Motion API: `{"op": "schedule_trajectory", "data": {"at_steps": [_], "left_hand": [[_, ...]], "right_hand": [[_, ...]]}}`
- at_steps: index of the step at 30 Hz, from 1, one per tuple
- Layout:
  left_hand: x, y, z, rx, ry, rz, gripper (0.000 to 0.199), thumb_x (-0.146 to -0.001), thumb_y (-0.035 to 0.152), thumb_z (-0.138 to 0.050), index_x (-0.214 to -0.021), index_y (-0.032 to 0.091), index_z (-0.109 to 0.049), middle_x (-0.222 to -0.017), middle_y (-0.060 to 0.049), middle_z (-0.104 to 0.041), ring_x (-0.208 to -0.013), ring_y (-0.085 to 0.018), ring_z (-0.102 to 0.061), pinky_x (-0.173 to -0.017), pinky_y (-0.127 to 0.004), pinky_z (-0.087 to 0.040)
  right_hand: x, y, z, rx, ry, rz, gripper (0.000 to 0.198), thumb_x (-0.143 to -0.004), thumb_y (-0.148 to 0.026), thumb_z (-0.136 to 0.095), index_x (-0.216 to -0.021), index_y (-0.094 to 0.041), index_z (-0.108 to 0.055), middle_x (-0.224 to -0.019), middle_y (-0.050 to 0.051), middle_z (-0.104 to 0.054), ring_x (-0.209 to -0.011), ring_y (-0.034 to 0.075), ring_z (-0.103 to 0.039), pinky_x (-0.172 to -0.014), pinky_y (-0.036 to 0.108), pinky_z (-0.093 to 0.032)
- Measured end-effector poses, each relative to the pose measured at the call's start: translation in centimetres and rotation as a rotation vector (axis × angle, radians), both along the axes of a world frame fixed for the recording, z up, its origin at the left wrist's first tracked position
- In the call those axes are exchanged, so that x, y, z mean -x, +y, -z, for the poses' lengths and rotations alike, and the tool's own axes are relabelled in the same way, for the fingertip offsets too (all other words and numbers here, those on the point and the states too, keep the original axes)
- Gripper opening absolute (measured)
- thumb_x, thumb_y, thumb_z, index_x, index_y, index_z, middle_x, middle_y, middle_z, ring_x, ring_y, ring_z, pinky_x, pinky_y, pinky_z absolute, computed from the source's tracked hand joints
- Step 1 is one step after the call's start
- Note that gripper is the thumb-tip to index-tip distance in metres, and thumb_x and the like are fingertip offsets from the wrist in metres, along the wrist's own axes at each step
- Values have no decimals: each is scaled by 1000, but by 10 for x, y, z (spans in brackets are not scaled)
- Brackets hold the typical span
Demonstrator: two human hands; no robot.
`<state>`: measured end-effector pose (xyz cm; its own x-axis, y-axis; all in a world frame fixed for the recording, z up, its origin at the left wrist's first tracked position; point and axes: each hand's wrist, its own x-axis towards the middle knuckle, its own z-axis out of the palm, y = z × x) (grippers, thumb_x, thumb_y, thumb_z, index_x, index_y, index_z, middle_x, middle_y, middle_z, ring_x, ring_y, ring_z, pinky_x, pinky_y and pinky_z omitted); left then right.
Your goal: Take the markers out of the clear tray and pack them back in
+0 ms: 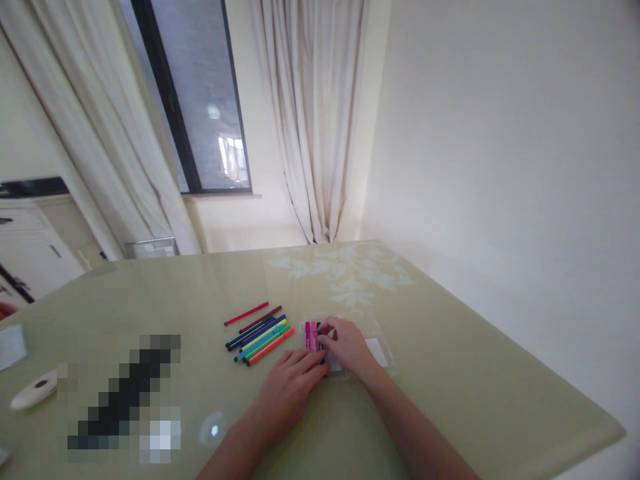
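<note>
A clear plastic case point(371, 324) lies flat on the table, with a magenta marker point(307, 335) and a pink marker point(313, 332) side by side at its left end. Beside them is a black marker point(319, 327), partly covered by fingers. My right hand point(346, 341) reaches over the case, its thumb and fingers curled around this black marker. My left hand point(295, 381) lies low across the lower ends of the markers, fingers stretched out; its fingertips touch near the case's front edge. Left of the case, several coloured markers point(265, 339) lie in a loose slanted pile.
A red marker point(246, 314) lies apart behind the pile. On the table's left are a white oval object point(34, 392), a blurred dark long object point(125, 393) and a pale packet point(12, 347). The greenish tabletop point(475, 373) meets the wall at right; curtains point(320, 120) hang behind.
</note>
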<state>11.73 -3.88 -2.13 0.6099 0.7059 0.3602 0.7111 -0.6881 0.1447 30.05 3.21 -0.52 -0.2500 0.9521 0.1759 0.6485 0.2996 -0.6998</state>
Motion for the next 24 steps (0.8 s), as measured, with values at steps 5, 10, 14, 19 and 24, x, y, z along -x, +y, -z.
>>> {"op": "schedule_trajectory", "data": {"at_steps": [5, 10, 14, 19, 24], "left_hand": [[-7, -1, -3, 26, -84, -19, 26, -95, 14, -62, -116, 27, -70, -131, -4, -71, -121, -25, -64, -103, -45, -51], [-14, 0, -2, 54, -170, -66, 16, -95, 15, -63, -101, 25, -73, -122, -3, -74, -116, -22, -67, -102, -39, -56], [-14, 2, 3, 13, -116, -109, 27, -92, 13, -67, -117, 22, -70, -124, -6, -74, -111, -25, -71, -96, -42, -61], [-8, 2, 0, 18, -108, -41, 27, -91, 19, -71, -116, 24, -73, -129, -5, -72, -122, -26, -66, -107, -46, -54], [-2, 3, -2, 68, -91, -9, 31, -91, 21, -70, -122, 26, -72, -134, -6, -70, -127, -26, -63, -110, -46, -52]], "right_hand": [[0, 2, 4, -5, 40, 16, 13, -78, -19, -70, -89, -21, -77, -89, 1, -78, -74, 16, -65, -72, 26, -47], [2, 1, 0, 18, 15, 31, 13, -78, -20, -68, -85, -23, -79, -87, 1, -79, -77, 18, -68, -73, 27, -47], [2, 0, -2, 17, 15, 40, 15, -77, -20, -68, -88, -23, -79, -90, 2, -80, -84, 19, -71, -77, 27, -48], [2, -1, -3, 18, -31, 38, 14, -77, -20, -70, -87, -22, -79, -89, 2, -80, -84, 19, -71, -78, 27, -48], [3, -1, -3, -11, -89, 45, 12, -83, -24, -69, -88, -23, -80, -91, 2, -79, -86, 20, -69, -79, 28, -47]]}}
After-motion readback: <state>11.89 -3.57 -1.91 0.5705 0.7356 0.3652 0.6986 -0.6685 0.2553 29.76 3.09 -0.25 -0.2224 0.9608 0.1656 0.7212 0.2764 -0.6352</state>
